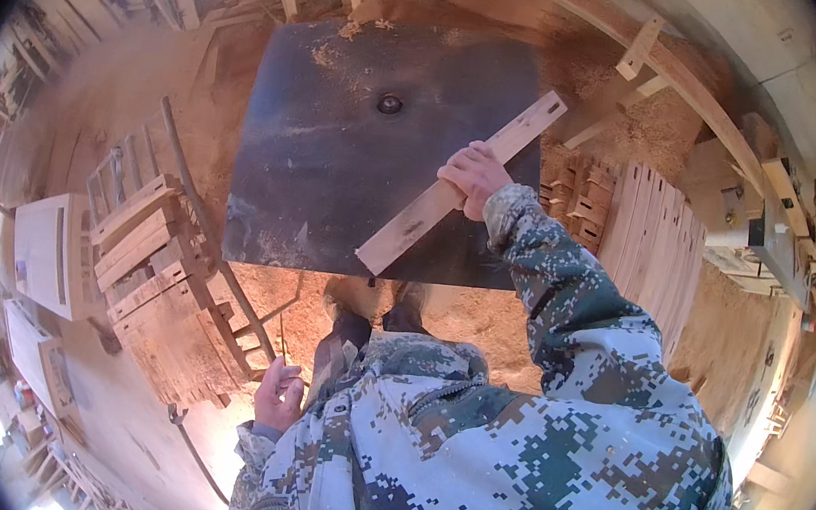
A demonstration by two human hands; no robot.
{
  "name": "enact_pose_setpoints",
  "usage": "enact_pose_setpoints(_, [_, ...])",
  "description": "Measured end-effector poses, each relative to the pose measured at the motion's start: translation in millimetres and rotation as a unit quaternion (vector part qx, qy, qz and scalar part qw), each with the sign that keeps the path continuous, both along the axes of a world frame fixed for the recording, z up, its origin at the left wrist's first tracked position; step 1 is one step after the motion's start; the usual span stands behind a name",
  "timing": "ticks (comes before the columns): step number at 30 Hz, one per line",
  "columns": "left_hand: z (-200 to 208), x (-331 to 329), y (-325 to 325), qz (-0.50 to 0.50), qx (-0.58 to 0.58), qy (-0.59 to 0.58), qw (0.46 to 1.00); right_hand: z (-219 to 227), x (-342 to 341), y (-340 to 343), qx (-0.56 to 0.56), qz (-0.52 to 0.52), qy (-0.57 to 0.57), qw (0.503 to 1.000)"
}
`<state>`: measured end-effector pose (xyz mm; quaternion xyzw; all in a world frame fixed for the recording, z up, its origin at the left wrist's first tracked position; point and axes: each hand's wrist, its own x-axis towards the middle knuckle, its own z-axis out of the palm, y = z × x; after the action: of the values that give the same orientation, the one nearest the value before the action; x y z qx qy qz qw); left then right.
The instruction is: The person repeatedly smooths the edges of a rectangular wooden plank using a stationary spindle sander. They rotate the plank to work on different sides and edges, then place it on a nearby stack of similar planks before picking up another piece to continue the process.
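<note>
My right hand (477, 177) is closed around a pale wooden board (409, 230) near its middle. The board lies slantwise over the right part of a dark flat machine table (317, 169), and a slot shows near its far end. A small round spindle (389, 104) stands out of the table to the left of the board's far half. Low on the left, beside my body, my left hand (279, 394) hangs away from the table with loosely bent fingers apart and nothing visible in them.
Stacked wooden pieces (167, 298) sit on a metal-framed cart to the left. More slotted boards (646, 242) are piled right of the table. Sawdust (481, 324) covers the floor around my feet, and a long curved-looking beam (689, 81) crosses the far right.
</note>
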<state>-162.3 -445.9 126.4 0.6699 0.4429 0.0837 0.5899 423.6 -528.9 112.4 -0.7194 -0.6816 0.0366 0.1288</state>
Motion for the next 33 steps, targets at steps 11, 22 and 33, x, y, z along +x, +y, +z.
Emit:
enact_pose_setpoints(11, [-8, 8, 5, -0.007, -0.009, -0.027, 1.0, 27, -36, -39, -0.107, -0.176, 0.053, 0.977])
enact_pose_setpoints(22, [-8, 55, 29, -0.059, 0.013, 0.041, 0.997, 8, -75, -38, -0.119, -0.288, 0.004, 0.95])
enact_pose_setpoints(33, [-3, 93, 56, -0.1, -0.004, 0.033, 0.994, 13, -73, -31, -0.095, -0.405, 0.064, 0.907])
